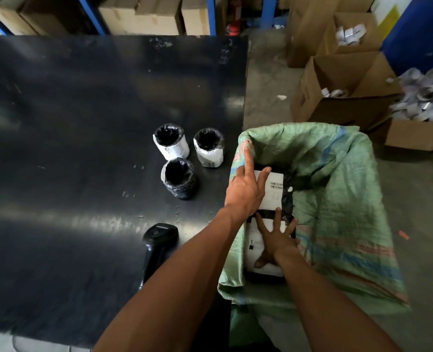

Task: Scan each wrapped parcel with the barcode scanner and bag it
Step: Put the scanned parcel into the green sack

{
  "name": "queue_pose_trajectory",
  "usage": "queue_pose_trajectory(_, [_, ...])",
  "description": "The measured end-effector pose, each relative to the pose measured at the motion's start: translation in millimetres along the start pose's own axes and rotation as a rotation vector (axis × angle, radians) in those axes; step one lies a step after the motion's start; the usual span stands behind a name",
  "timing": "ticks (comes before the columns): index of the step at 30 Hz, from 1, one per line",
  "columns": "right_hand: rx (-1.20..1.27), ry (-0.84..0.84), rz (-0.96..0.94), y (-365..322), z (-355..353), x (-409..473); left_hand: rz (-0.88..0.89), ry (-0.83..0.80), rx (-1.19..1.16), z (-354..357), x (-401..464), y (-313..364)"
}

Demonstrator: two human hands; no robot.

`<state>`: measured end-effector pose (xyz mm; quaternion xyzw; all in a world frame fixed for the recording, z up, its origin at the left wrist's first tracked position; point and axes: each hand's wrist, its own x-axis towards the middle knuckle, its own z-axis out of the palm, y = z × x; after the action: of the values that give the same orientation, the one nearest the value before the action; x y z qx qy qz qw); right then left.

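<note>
A green woven sack stands open against the right edge of the black table. Inside it lie two black-wrapped parcels with white labels. My left hand rests flat, fingers spread, on the upper parcel, whose barcode shows. My right hand presses flat with splayed fingers on the lower parcel. Three more wrapped parcels stand upright on the table: one at the back left, one at the back right, one in front. The black barcode scanner lies on the table beside my left forearm.
Open cardboard boxes sit on the concrete floor to the right of the table, next to a heap of small wrapped items. More cartons line blue shelving behind the table.
</note>
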<state>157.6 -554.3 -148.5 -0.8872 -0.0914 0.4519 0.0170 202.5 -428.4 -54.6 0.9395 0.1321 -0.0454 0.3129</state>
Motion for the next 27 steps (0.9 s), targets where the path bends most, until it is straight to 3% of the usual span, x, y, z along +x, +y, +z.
queue_pose_trajectory(7, [0.078, 0.061, -0.004, 9.0, 5.9, -11.2, -0.002, -0.077, -0.075, -7.9, -9.3, -0.9])
queue_pose_trajectory(11, [0.173, 0.182, 0.025, 4.3, -15.2, -29.8, 0.111, -0.334, -0.098, -39.9, -6.2, -26.5])
queue_pose_trajectory(13, [0.239, 0.286, 0.034, -2.5, -30.7, -46.5, 0.2, -0.369, 0.005, -67.3, 3.1, -49.2])
queue_pose_trajectory(16, [0.303, 0.523, -0.02, -24.0, -58.4, -75.3, 0.261, -0.266, 0.121, -115.6, 20.3, -80.7])
queue_pose_trajectory(19, [0.253, 0.748, -0.071, -65.4, -81.8, -105.9, 0.247, -0.18, 0.207, -160.2, 39.5, -115.7])
queue_pose_trajectory(22, [0.207, 0.93, -0.121, -114.9, -88.0, -123.3, 0.244, -0.231, 0.285, -185.5, 49.5, -151.9])
queue_pose_trajectory(24, [0.221, 0.91, -0.149, -145.7, -78.8, -126.6, 0.325, -0.334, 0.356, -192.5, 51.4, -168.4])
queue_pose_trajectory(27, [0.286, 0.665, -0.15, -191.7, -51.0, -130.7, 0.507, -0.465, 0.545, -191.9, 61.2, -175.8])
